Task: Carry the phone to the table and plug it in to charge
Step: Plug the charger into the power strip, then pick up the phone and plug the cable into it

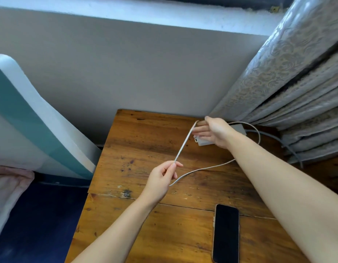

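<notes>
A black phone lies flat, screen up, on the wooden table near its front right. A white charging cable runs taut between my two hands above the table. My left hand pinches the cable at its lower end, and slack loops from there back across the wood. My right hand grips the cable's upper part at the back of the table, just over a white power strip that it partly hides. The cable's plug end cannot be made out.
A patterned grey curtain hangs over the table's back right corner, with a grey cord trailing beneath it. A teal and white panel leans against the wall on the left. Dark blue floor lies left of the table.
</notes>
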Tool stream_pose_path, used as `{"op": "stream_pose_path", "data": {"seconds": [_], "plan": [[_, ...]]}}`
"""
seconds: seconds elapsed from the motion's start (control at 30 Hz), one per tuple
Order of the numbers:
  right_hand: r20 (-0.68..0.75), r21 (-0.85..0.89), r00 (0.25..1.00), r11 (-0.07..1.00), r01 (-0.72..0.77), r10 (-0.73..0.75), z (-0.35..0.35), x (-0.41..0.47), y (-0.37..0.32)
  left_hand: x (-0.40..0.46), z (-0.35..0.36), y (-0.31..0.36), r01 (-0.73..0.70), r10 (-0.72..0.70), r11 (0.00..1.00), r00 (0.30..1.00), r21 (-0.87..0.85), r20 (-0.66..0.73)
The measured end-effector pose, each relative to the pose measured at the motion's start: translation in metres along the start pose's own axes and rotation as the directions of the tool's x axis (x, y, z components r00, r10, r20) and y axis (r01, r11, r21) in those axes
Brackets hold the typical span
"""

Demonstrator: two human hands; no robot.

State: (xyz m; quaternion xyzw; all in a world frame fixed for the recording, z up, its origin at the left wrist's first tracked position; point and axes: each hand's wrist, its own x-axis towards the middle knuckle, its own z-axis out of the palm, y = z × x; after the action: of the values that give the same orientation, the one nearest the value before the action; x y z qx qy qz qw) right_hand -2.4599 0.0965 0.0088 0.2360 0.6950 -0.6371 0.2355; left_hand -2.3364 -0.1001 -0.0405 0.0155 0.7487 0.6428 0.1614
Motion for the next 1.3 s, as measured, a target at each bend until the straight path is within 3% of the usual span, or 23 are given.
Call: {"op": "stream_pose_path", "data": {"seconds": [0.03, 0.1, 0.23, 0.33, 0.4, 0.5, 0.6, 0.63, 0.7, 0.77, 0.83, 0.9, 1.0, 1.13, 1.2, 1.3], "plan": [[0.106, 0.282, 0.990, 0.952, -0.120, 0.093, -0.001, -0.010, 0.000, -0.006, 0.003, 0.001, -0.027, 0.024, 0.997, 0.999, 0.078, 0.040], [0.144, 0.518, 0.979, 0.832, -0.196, 0.141, -0.010, -0.028, -0.001, -0.017, 0.007, 0.001, -0.117, 0.082, 0.948, 0.988, 0.296, 0.129], [0.004, 0.534, 0.994, 0.840, -0.092, 0.107, -0.041, -0.056, 0.003, -0.035, 0.012, -0.007, -0.344, 0.188, 0.751, 0.930, 0.564, 0.317], [-0.126, 0.497, 0.991, 0.867, 0.027, 0.041, -0.076, -0.080, 0.016, -0.047, 0.016, -0.016, -0.484, 0.227, 0.576, 0.869, 0.659, 0.439], [-0.172, 0.486, 0.985, 0.870, 0.081, 0.005, -0.103, -0.100, 0.032, -0.053, 0.022, -0.018, -0.533, 0.219, 0.515, 0.839, 0.671, 0.498], [-0.207, 0.488, 0.978, 0.867, 0.101, 0.002, -0.138, -0.128, 0.069, -0.058, 0.044, -0.015, -0.545, 0.123, 0.509, 0.812, 0.667, 0.570], [-0.234, 0.506, 0.970, 0.860, 0.068, 0.061, -0.161, -0.153, 0.118, -0.061, 0.076, -0.017, -0.553, -0.102, 0.475, 0.738, 0.684, 0.667], [-0.229, 0.508, 0.970, 0.860, 0.042, 0.087, -0.165, -0.160, 0.134, -0.062, 0.087, -0.019, -0.522, -0.194, 0.491, 0.715, 0.697, 0.672], [-0.216, 0.527, 0.968, 0.850, 0.005, 0.129, -0.166, -0.172, 0.160, -0.062, 0.103, -0.023, -0.332, -0.344, 0.597, 0.717, 0.730, 0.606], [-0.214, 0.571, 0.961, 0.821, -0.021, 0.173, -0.160, -0.182, 0.181, -0.059, 0.125, -0.027, -0.082, -0.408, 0.672, 0.788, 0.736, 0.461], [-0.215, 0.614, 0.953, 0.788, -0.039, 0.214, -0.151, -0.191, 0.194, -0.055, 0.149, -0.034, 0.135, -0.455, 0.644, 0.859, 0.753, 0.235], [-0.210, 0.664, 0.942, 0.745, -0.060, 0.263, -0.141, -0.198, 0.204, -0.054, 0.174, -0.040, 0.272, -0.499, 0.546, 0.865, 0.792, 0.047], [-0.204, 0.686, 0.930, 0.723, -0.086, 0.305, -0.131, -0.205, 0.213, -0.054, 0.199, -0.045, 0.304, -0.475, 0.410, 0.876, 0.860, -0.084], [-0.190, 0.665, 0.943, 0.742, -0.081, 0.274, -0.127, -0.208, 0.217, -0.043, 0.205, -0.049, 0.382, -0.501, 0.447, 0.856, 0.809, -0.127], [-0.187, 0.639, 0.949, 0.765, -0.078, 0.253, -0.127, -0.208, 0.215, -0.039, 0.206, -0.050, 0.361, -0.506, 0.509, 0.860, 0.781, -0.068], [-0.188, 0.550, 0.961, 0.833, -0.068, 0.203, -0.127, -0.207, 0.208, -0.044, 0.204, -0.048, 0.283, -0.401, 0.746, 0.914, 0.603, 0.067]]}}
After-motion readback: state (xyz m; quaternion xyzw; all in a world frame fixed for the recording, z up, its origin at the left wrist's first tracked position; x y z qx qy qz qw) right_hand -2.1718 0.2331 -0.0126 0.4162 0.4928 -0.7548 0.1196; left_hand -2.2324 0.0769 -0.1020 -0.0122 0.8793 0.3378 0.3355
